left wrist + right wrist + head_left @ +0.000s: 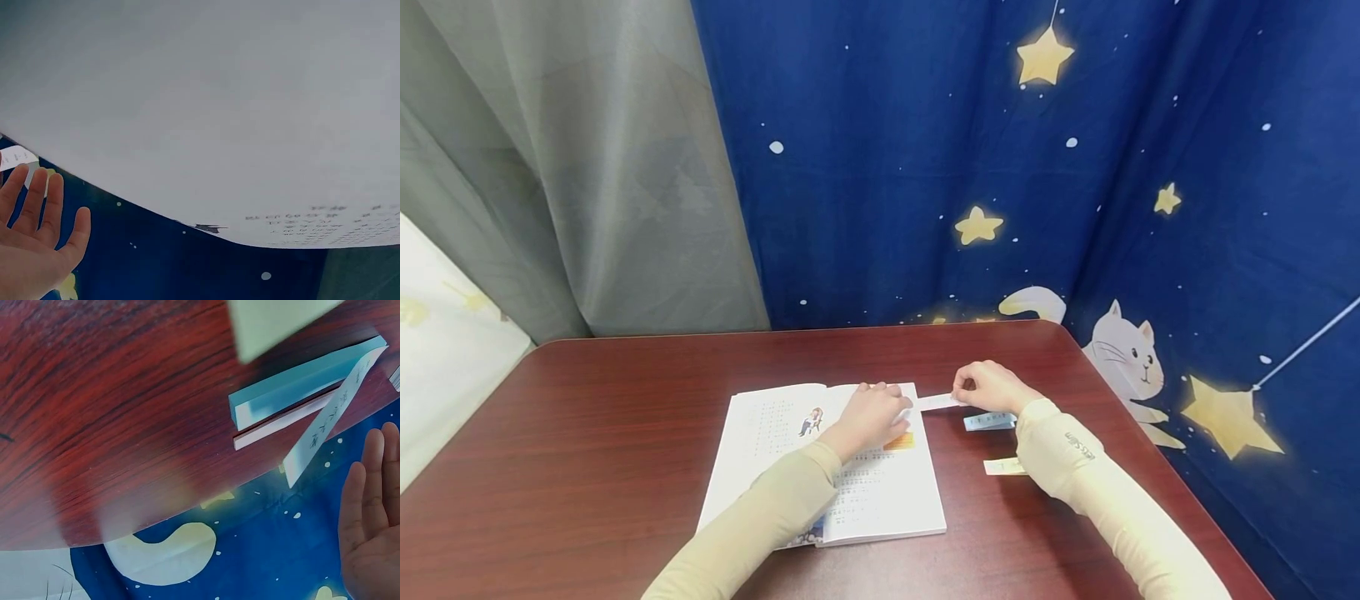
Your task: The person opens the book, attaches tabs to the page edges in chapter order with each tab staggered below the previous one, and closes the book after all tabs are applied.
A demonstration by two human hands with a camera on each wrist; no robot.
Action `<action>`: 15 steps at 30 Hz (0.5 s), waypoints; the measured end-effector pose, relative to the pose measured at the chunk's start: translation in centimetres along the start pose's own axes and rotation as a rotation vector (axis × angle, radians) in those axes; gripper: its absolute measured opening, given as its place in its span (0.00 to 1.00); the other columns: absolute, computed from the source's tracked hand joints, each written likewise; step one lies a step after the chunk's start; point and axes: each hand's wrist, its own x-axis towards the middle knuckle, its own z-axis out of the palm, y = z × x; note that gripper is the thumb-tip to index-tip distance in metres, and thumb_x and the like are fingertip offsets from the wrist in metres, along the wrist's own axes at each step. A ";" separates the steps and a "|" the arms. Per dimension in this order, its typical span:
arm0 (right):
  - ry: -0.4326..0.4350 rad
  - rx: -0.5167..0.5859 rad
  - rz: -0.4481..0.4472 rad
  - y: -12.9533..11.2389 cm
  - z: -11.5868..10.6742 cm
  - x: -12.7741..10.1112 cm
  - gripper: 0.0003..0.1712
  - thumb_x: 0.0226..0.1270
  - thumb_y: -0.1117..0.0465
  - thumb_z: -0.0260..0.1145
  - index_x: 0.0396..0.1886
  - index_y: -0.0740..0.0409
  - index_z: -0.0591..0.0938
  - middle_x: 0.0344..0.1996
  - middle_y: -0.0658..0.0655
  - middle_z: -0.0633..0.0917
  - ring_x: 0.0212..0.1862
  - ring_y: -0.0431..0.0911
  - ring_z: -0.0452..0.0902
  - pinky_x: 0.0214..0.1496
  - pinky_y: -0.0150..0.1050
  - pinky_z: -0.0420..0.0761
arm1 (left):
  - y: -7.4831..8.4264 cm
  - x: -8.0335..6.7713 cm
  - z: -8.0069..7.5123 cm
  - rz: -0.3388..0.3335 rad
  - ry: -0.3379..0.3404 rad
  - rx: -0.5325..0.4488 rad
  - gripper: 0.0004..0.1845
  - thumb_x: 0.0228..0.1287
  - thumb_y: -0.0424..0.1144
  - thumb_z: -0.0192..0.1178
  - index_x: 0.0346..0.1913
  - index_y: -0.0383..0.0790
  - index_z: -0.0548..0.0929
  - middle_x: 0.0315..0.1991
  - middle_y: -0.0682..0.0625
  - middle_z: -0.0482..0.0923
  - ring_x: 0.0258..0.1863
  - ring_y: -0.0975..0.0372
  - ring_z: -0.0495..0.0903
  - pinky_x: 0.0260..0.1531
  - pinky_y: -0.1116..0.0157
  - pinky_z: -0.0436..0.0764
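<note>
An open book lies on the table, printed text and small pictures on its pages. My left hand rests on the upper part of its right page, fingers loosely extended. Just right of the book, my right hand pinches the right end of a pale paper strip between thumb and fingertips. Below that hand lies a blue pad of sticky strips, its handwritten top strip lifting in the right wrist view. A pale pink strip pad lies beside the blue one.
A yellow strip pad lies near the right sleeve. The dark red table has its right edge just beyond the right arm. Behind it hang a grey curtain and a blue star-patterned curtain.
</note>
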 end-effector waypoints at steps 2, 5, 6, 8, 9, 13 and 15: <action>-0.003 0.001 -0.005 0.1 0.0 0.0 0.03 0.52 0.60 0.62 0.22 0.48 0.80 0.19 0.41 0.77 0.25 0.38 0.70 0.32 0.36 0.71 | 0.1 0.0 0.1 -0.001 -0.001 0.003 0.16 0.56 0.49 0.54 0.47 0.50 0.79 0.42 0.53 0.75 0.43 0.57 0.73 0.44 0.55 0.68; -0.009 0.003 -0.010 0.2 0.0 0.0 0.03 0.52 0.60 0.62 0.22 0.49 0.80 0.19 0.41 0.77 0.25 0.38 0.71 0.32 0.36 0.72 | 0.2 0.0 0.1 0.003 0.003 0.005 0.16 0.56 0.49 0.54 0.46 0.50 0.80 0.41 0.54 0.76 0.41 0.58 0.73 0.43 0.56 0.68; -0.010 0.006 -0.014 0.2 0.0 -0.1 0.03 0.52 0.60 0.62 0.22 0.49 0.80 0.19 0.41 0.77 0.25 0.38 0.71 0.32 0.36 0.72 | 0.2 0.0 0.1 0.006 0.006 0.005 0.16 0.56 0.49 0.54 0.46 0.50 0.80 0.41 0.54 0.76 0.41 0.58 0.73 0.43 0.56 0.68; -0.011 0.008 -0.014 0.2 0.1 -0.1 0.03 0.52 0.60 0.62 0.22 0.49 0.80 0.19 0.41 0.77 0.25 0.38 0.70 0.31 0.36 0.72 | 0.3 -0.1 0.1 0.012 0.010 0.006 0.16 0.55 0.49 0.55 0.46 0.50 0.80 0.40 0.54 0.76 0.41 0.58 0.73 0.42 0.56 0.68; -0.012 0.009 -0.013 0.2 0.1 -0.1 0.03 0.52 0.60 0.62 0.22 0.50 0.80 0.19 0.41 0.77 0.25 0.38 0.70 0.31 0.35 0.72 | 0.3 -0.1 0.1 0.015 0.012 0.006 0.16 0.55 0.49 0.55 0.46 0.50 0.80 0.40 0.54 0.76 0.40 0.58 0.73 0.41 0.57 0.69; -0.015 0.010 -0.005 0.1 0.1 -0.2 0.03 0.52 0.61 0.62 0.22 0.50 0.80 0.19 0.41 0.77 0.25 0.38 0.70 0.31 0.36 0.71 | 0.4 -0.1 0.2 0.019 0.008 0.012 0.16 0.55 0.49 0.55 0.46 0.50 0.80 0.39 0.54 0.76 0.40 0.58 0.73 0.40 0.58 0.69; -0.018 0.009 -0.003 0.1 0.1 -0.2 0.03 0.52 0.61 0.62 0.22 0.50 0.80 0.19 0.41 0.77 0.25 0.38 0.70 0.31 0.36 0.71 | 0.4 -0.1 0.2 0.018 0.007 0.015 0.16 0.55 0.49 0.54 0.46 0.50 0.80 0.39 0.54 0.76 0.40 0.58 0.73 0.40 0.58 0.69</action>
